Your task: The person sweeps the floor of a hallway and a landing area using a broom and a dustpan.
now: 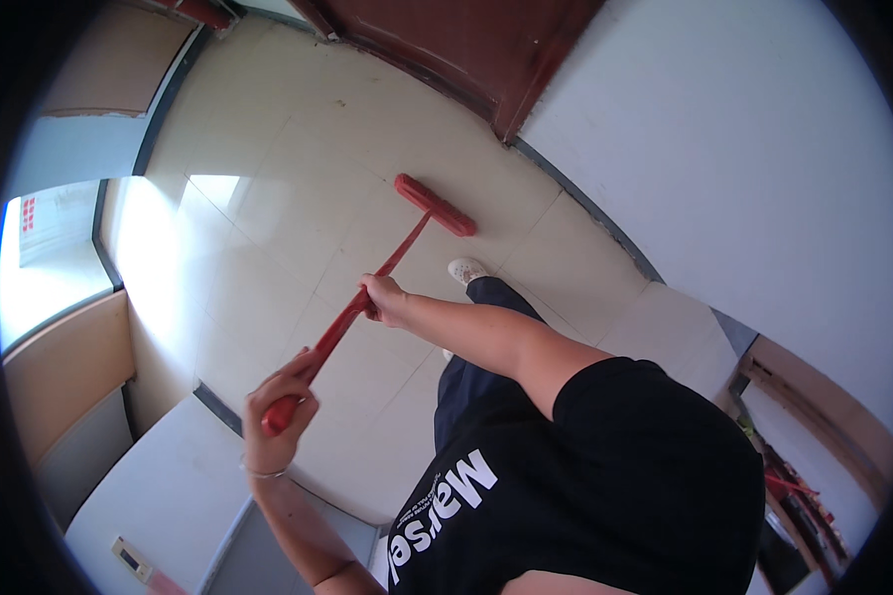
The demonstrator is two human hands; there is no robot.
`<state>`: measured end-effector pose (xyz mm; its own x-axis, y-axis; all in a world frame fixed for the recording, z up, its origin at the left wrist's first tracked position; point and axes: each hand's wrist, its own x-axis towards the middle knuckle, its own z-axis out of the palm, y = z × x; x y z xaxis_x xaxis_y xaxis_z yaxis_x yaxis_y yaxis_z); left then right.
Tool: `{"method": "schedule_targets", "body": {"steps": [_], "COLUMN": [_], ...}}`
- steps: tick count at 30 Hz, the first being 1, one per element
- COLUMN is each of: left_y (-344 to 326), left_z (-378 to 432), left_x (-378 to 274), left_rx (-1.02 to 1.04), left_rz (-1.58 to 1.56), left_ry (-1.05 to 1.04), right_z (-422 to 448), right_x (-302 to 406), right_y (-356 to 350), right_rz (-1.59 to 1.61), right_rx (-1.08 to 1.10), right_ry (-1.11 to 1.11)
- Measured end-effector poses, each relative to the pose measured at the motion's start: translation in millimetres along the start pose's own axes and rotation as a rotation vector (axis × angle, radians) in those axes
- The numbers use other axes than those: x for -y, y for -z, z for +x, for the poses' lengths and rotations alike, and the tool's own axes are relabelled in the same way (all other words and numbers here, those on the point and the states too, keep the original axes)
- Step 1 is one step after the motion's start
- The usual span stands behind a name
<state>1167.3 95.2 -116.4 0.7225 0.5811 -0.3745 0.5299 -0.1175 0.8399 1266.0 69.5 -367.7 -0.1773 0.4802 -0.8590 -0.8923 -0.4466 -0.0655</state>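
A red long-handled broom (335, 331) slants across the middle of the view, its wide head (435, 206) down on the tiled floor. Around the upper end of the handle is my left hand (283, 401), with a bracelet at its wrist; the rounded handle tip shows between its fingers. Farther down the handle, my right hand (384, 300) is closed around the shaft, its arm stretched out from the black sleeve. Just beyond the broom head's near end, a white clog (466, 271) is on my foot. My other foot is mostly hidden by dark trousers.
A reddish-brown door (461, 44) stands at the top, beside a white wall (722, 149) with dark skirting. Pale floor tiles (283, 186) reflect light from a bright opening at left. Tan panels (74, 342) and a white wall edge (171, 446) lie at lower left.
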Motion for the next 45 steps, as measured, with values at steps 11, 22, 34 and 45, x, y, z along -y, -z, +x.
{"method": "schedule_targets", "body": {"steps": [11, 22, 34, 45], "left_y": [-58.0, 9.7, -67.2, -37.8], "left_z": [90.3, -18.9, 13.6, -187.7], "left_x": [44.3, 47.9, 105.0, 70.3], "left_rx": [0.165, -0.180, -0.293, -0.771], "left_rz": [-0.331, -0.269, -0.358, -0.482], "left_ry": [-0.039, 0.012, 0.092, 0.293], "right_z": [26.2, 22.7, 106.8, 11.9], "right_x": [68.9, 0.9, 40.1, -134.6], "right_y": [127.0, -17.2, 52.3, -66.2], "right_rz": [0.378, -0.109, -0.327, -0.609], "right_rx": [-0.296, -0.102, -0.360, -0.174], "right_ry": [0.159, -0.086, 0.075, -0.668]}}
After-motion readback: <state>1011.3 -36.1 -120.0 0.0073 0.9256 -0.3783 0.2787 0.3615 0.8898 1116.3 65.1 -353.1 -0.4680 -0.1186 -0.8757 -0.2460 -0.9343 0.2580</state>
